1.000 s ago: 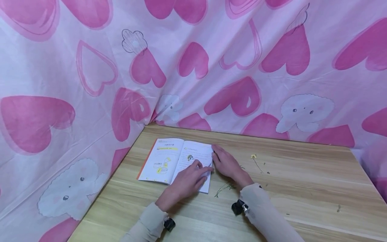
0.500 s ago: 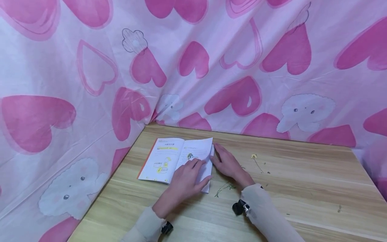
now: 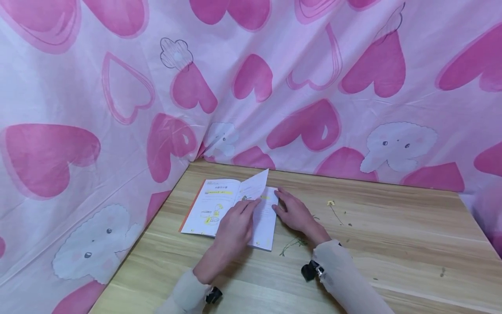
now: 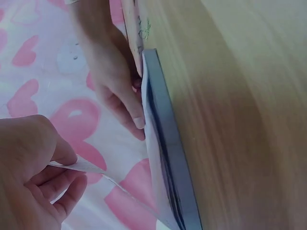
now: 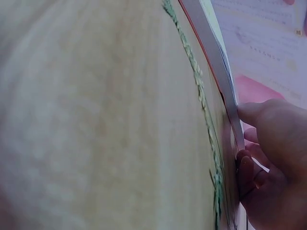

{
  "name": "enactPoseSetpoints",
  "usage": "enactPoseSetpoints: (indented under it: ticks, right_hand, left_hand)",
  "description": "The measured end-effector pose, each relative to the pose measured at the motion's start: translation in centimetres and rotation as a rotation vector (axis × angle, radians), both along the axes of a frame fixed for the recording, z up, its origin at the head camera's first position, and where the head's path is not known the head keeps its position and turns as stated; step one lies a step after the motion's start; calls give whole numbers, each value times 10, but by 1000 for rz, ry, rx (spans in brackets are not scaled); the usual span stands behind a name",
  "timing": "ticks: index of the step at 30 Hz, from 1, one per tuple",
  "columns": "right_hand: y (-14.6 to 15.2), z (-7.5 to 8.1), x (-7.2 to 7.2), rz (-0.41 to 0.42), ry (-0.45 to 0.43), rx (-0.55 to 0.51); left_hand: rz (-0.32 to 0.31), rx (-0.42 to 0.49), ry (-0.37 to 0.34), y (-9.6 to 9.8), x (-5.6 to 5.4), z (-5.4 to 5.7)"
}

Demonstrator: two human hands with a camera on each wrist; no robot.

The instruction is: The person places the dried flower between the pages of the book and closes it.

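An open book with an orange outer edge lies on the wooden table, text and yellow drawings on its pages. In the head view my left hand holds a raised page, which stands at a slant over the right half. The left wrist view shows that page pinched between thumb and fingers. At the book's right edge my right hand grips the side, its thumb on the upper edge and the other fingers lower down. A dark pressed plant is partly visible near the left fingertips.
To the right of the book lies a yellow flower on a thin stem, with small plant bits around it. A green sprig rests by the right wrist. Pink heart-patterned cloth hangs behind and left of the table.
My left hand has taken hold of the right page and moved left, lifting it and baring the printed page underneath. The right hand has stayed by the book's right edge.
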State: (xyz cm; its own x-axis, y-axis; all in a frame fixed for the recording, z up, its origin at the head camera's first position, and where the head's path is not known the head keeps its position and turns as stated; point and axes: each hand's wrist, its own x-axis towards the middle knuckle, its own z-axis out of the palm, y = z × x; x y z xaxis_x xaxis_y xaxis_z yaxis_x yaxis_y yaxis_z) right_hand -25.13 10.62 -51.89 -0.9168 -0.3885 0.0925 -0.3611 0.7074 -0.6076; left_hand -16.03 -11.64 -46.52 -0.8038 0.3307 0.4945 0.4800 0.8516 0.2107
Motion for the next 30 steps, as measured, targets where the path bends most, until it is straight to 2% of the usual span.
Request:
enactPoseSetpoints:
  ticks: [6,13,22,30]
  right_hand:
    - [1,0,-1,-2,-31,0]
    - [2,-1,-1,-1,-44,-7]
    - [1,-1,1,-2,-50,-10]
    - [2,-3,1,-1,-52,-8]
  left_hand:
    - [12,154,-51,-11,-2,10]
    - [-9,239,10,-33,-7,22]
    - [136,337,-12,-75,-13,31]
    - [274,379,-26,-109,-15,19]
